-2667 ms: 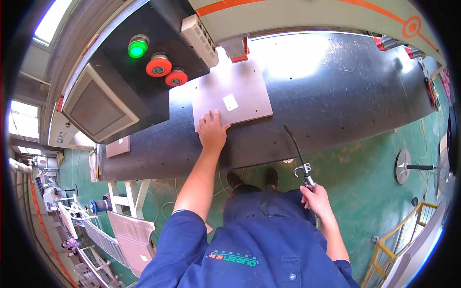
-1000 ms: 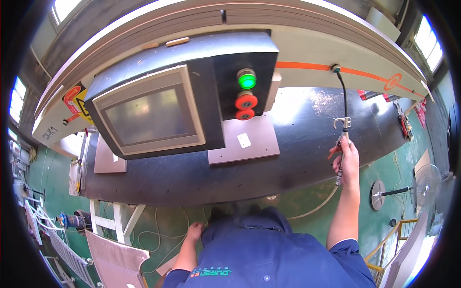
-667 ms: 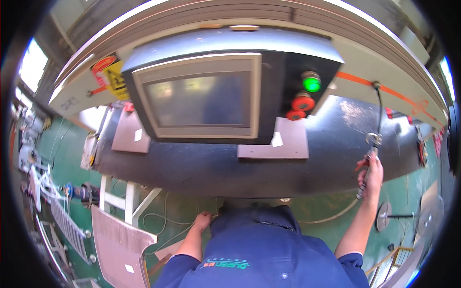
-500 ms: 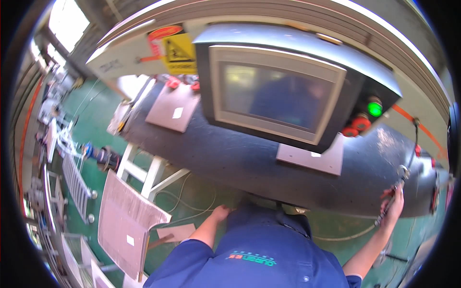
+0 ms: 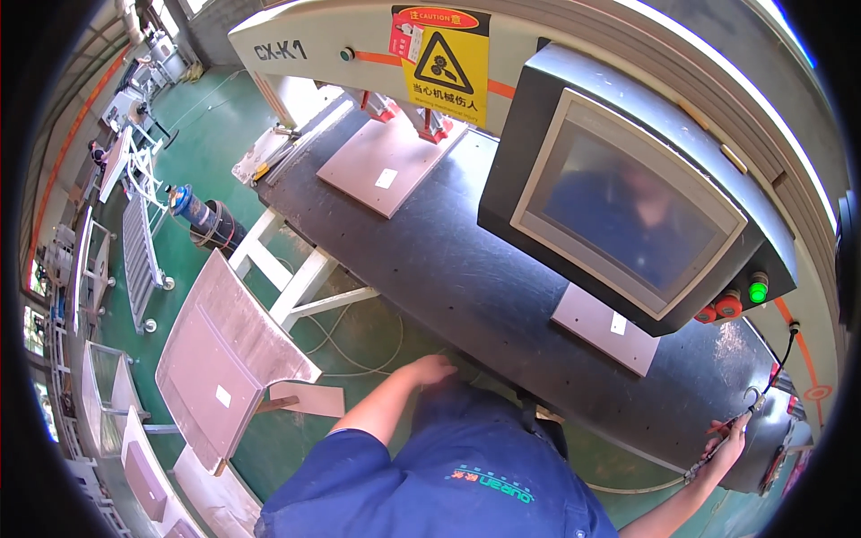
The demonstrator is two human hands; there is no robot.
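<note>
My right hand (image 5: 723, 448) is closed around a slim dark tool with a metal hook (image 5: 756, 398) at its upper end, over the right end of the black worktable (image 5: 430, 242). A thin black cord (image 5: 783, 363) runs from the machine down to that hook. My left hand (image 5: 434, 368) hangs beside my waist, close to the table's front edge; its fingers are mostly hidden. Two brownish-pink panels with white labels lie on the table: a left panel (image 5: 381, 161) under red-tipped clamps (image 5: 436, 127), and a right panel (image 5: 603, 334) partly behind the screen box.
A control box with a screen (image 5: 628, 202), red buttons (image 5: 728, 305) and a green lit button (image 5: 758, 289) juts over the table. Stacked panels (image 5: 215, 359) stand on the left. A pale hose (image 5: 637, 490) loops over the green floor, and a roller conveyor (image 5: 141, 260) stands beyond.
The view has turned, so the table and screen now sit further right and tilted. My right hand keeps its hold on the tool; my left remains near my waist.
</note>
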